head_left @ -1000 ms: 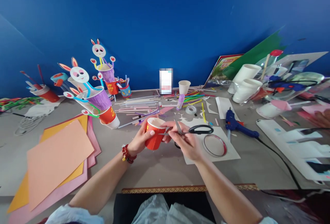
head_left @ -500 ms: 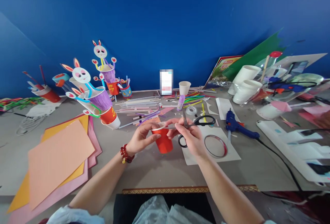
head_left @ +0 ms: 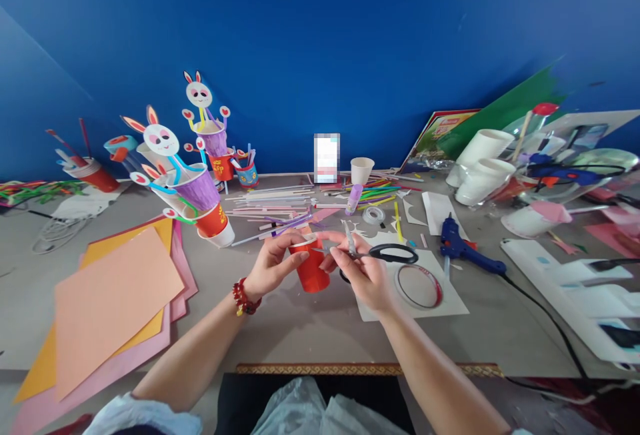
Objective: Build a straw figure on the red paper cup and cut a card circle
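My left hand pinches the upper left side of a red paper cup with a pale rim, held above the table. In my right hand is a pair of scissors with black handles. The blades are spread apart: one points toward the cup near its rim, the other sticks up past my fingers. The lower handle loop is mostly hidden behind my right hand. Fingers of my right hand also touch or nearly touch the cup's right side. White paper lies under a tape ring.
Rabbit-topped cup figures stand at left, behind a stack of coloured paper. Pipe cleaners and sticks lie behind my hands. At right are a blue glue gun, its cord, a white power strip and white cups.
The red cup has shifted slightly left and tilted. My right hand has moved a little left with the scissors, and their lower handle loop is now more hidden.
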`<state>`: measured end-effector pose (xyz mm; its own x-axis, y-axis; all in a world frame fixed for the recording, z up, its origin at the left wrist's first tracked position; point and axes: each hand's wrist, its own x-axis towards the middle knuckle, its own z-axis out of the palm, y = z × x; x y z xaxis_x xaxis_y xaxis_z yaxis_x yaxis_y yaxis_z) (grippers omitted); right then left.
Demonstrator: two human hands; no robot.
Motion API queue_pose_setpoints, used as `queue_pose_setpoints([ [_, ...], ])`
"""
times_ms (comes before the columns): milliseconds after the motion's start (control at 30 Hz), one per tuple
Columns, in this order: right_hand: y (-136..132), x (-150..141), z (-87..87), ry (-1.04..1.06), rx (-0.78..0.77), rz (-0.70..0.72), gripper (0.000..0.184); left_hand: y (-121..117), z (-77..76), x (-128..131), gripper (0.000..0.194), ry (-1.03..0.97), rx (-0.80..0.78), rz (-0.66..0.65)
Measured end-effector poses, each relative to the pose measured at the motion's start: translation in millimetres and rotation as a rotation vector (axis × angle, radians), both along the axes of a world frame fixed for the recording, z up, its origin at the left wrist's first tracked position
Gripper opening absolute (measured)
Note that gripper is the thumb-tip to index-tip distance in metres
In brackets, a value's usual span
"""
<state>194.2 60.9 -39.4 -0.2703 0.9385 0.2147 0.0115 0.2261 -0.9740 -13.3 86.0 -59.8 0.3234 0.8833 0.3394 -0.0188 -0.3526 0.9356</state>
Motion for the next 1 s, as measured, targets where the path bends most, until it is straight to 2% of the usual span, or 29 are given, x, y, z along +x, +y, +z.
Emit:
queue_pose_setpoints([
  [300,0.0,1.2,8.3,-0.141,0.117,-0.001,0.025,0.4,-2.8,-0.8,0.019,0.048,0.018,0.029],
  [467,1.6,3.3,4.8,-0.269,0.221,-0.008,0.023,-0.4,-1.0,-0.3,0.02,0.097,0.049,0.081],
  [567,1.0,1.4,-2.0,-0.316,0.279,-0.068,0.023,-0.1,0.0,1.1,0.019,0.122,0.139,0.111],
  [700,-3.7,-4.8,-11.5,-0.332,0.328,-0.196,0.015,-0.4,-1.5,3.1,0.011,0.2,0.342,0.199],
  [833,-7.6,-12.2,-17.9,-0.261,0.238,-0.309,0.019,-2.1,-3.3,5.2,0.016,0.259,0.498,0.252],
  [1000,-6.9,-19.1,-22.6,-0.124,0.06,-0.394,0.035,-3.0,-2.2,6.8,0.016,0.337,0.565,0.324],
])
